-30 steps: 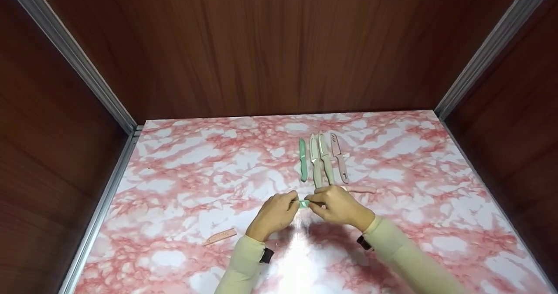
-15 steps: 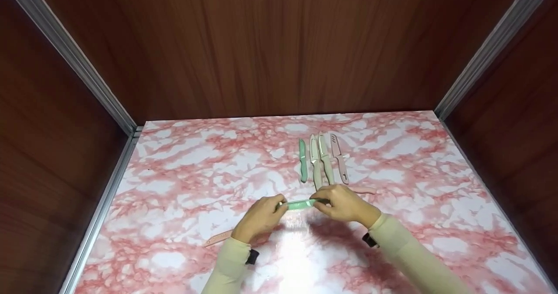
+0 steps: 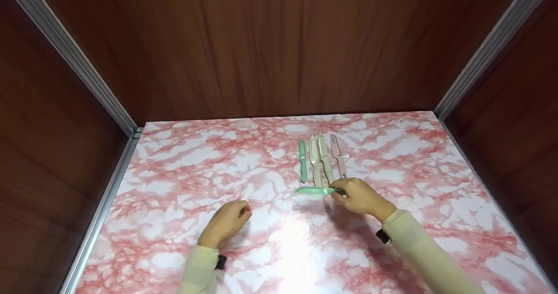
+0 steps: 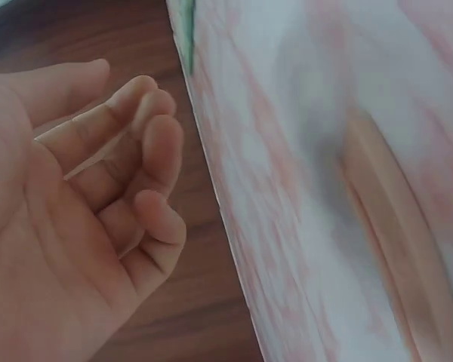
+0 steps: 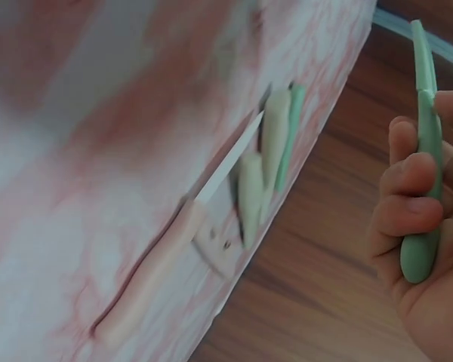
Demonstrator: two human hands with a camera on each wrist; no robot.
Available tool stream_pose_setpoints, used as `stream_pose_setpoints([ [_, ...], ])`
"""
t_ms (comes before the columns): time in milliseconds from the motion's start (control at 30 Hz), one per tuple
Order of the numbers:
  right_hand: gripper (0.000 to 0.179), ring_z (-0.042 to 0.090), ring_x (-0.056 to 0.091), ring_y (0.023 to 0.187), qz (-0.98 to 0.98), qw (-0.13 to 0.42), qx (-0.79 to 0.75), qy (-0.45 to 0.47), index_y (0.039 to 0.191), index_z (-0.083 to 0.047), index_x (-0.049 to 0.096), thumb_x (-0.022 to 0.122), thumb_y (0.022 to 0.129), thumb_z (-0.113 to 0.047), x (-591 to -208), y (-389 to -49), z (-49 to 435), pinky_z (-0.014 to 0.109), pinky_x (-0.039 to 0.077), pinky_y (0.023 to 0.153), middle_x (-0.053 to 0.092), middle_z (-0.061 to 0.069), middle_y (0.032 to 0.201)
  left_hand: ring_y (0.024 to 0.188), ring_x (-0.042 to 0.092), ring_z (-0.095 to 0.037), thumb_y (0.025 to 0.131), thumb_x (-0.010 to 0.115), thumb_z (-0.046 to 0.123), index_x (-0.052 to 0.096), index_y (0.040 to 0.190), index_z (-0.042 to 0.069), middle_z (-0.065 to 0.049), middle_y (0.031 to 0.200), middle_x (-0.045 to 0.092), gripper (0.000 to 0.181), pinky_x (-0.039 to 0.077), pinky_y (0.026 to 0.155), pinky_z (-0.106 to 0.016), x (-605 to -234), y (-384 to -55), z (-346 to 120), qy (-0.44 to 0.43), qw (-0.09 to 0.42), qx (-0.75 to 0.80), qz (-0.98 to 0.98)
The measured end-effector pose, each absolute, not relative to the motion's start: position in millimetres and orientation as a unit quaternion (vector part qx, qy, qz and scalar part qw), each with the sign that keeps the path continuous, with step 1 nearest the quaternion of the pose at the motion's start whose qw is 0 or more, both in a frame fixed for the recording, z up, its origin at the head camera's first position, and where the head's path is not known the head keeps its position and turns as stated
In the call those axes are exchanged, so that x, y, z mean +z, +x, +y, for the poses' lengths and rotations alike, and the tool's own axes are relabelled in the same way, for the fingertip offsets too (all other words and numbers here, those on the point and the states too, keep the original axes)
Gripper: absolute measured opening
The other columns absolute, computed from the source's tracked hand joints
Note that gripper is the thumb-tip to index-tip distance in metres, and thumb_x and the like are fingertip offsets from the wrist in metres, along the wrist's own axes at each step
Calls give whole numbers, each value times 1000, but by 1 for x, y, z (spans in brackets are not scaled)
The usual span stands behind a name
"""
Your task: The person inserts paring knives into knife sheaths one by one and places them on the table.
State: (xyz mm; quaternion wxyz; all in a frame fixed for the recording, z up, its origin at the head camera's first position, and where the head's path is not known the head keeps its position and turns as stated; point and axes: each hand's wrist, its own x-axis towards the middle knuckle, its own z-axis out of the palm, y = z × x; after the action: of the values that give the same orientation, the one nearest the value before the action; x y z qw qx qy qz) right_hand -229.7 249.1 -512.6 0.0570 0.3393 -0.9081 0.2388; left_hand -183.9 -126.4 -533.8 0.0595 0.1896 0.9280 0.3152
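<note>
My right hand (image 3: 364, 198) grips a green knife (image 3: 314, 190) by its handle, above the table. Its pale green blade end points left in the head view; I cannot tell whether a sheath covers it. In the right wrist view the fingers wrap the green handle (image 5: 429, 166). My left hand (image 3: 226, 222) holds nothing, its fingers loosely curled. Beside it in the left wrist view lies a pink blade sheath (image 4: 396, 226), hidden by the left arm in the head view. A pink knife (image 5: 155, 275) with a bare white blade lies below the right hand.
Lying in a row behind the right hand are another green knife (image 3: 303, 161), two cream knives (image 3: 317, 172) and a pinkish knife (image 3: 338, 152). They rest on a red-and-white marbled table (image 3: 196, 154). Dark wood panels (image 3: 279, 50) enclose its back and sides.
The hands were together at the green knife. My left hand has slid off it and moved left and nearer. My right hand has carried the knife slightly right and farther back.
</note>
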Motion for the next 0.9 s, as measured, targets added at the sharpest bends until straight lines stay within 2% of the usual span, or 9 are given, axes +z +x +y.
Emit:
stream_pose_setpoints([
  [233, 8, 9, 48, 60, -930, 45, 234, 280, 93, -6, 67, 64, 87, -10, -515, -237, 269, 32, 45, 59, 58, -6, 73, 75, 48, -15, 92, 58, 15, 64, 96, 9, 2, 83, 50, 10, 42, 69, -36, -542, -176, -150, 158, 79, 280, 944],
  [367, 6, 10, 48, 61, -937, 45, 226, 264, 90, -5, 65, 63, 88, -9, -516, -243, 280, 33, 44, 61, 55, -5, 71, 77, 49, -16, 89, 59, 15, 66, 98, 8, 1, 85, 52, 14, 44, 72, -38, -546, -171, -157, 133, 87, 282, 946],
  [567, 8, 14, 55, 65, -947, 43, 221, 228, 91, -3, 65, 60, 89, -9, -518, -250, 294, 40, 48, 66, 61, 1, 76, 80, 52, -18, 82, 70, 15, 66, 98, 8, -3, 89, 55, 18, 44, 77, -41, -550, -166, -166, 127, 102, 279, 946],
  [900, 12, 21, 51, 63, -959, 58, 241, 136, 89, -1, 60, 52, 92, -9, -527, -261, 315, 41, 44, 62, 58, 8, 74, 75, 50, -17, 75, 72, 6, 65, 95, 7, -2, 86, 55, 21, 44, 72, -40, -554, -159, -171, 127, 103, 272, 948],
])
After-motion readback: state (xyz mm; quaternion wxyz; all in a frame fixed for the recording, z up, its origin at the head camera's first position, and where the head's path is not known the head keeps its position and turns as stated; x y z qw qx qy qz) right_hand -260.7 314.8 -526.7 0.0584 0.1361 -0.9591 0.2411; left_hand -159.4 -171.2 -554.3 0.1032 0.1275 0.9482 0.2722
